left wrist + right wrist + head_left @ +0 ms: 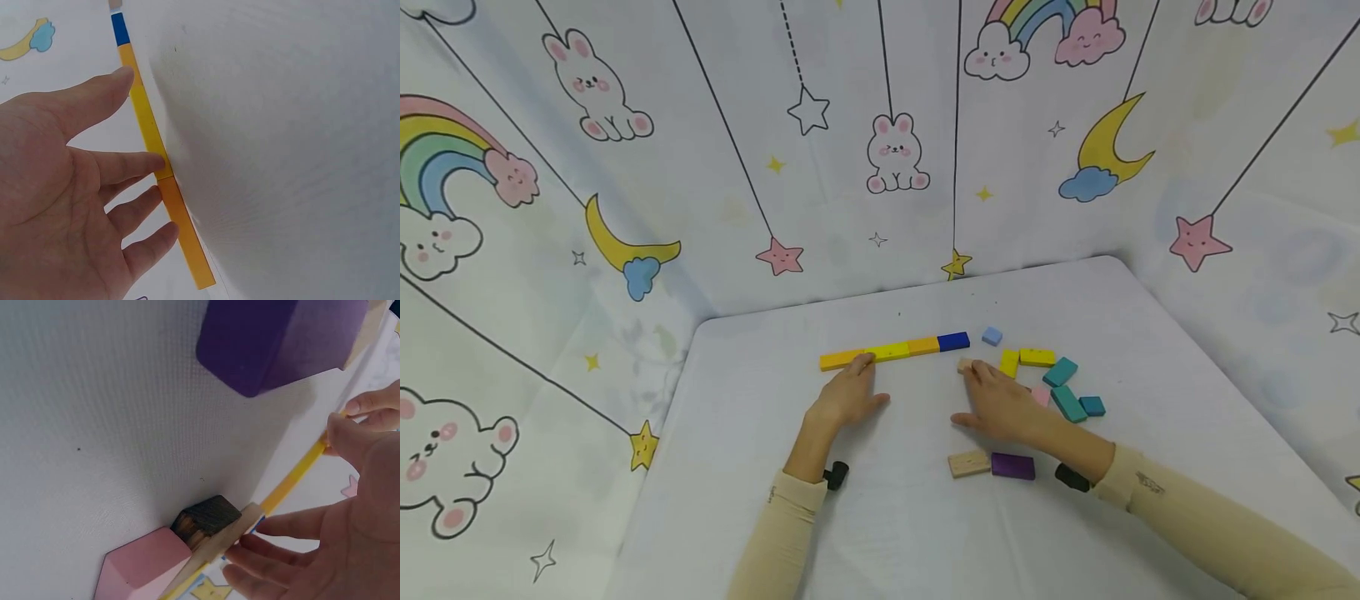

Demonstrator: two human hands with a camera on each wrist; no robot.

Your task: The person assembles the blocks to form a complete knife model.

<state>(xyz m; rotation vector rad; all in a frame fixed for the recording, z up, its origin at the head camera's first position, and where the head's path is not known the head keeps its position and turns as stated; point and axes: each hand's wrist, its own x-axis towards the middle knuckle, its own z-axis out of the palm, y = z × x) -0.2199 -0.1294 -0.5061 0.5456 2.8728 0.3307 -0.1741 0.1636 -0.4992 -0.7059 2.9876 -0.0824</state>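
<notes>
A straight row of blocks lies across the table: an orange block, a yellow block, a second orange block and a dark blue block at the right end. My left hand touches the near side of the row where the first orange and yellow blocks meet, fingers extended and thumb spread away. Past the blue end, my right hand reaches over a light wooden block, its fairly straight fingertips right at that block and the thumb held apart. Part of the wooden block is hidden under the fingers.
Right of the right hand lie a pink block, yellow blocks, teal blocks and a small blue block. A light blue block sits farther back. Nearer are another wooden block and a purple block.
</notes>
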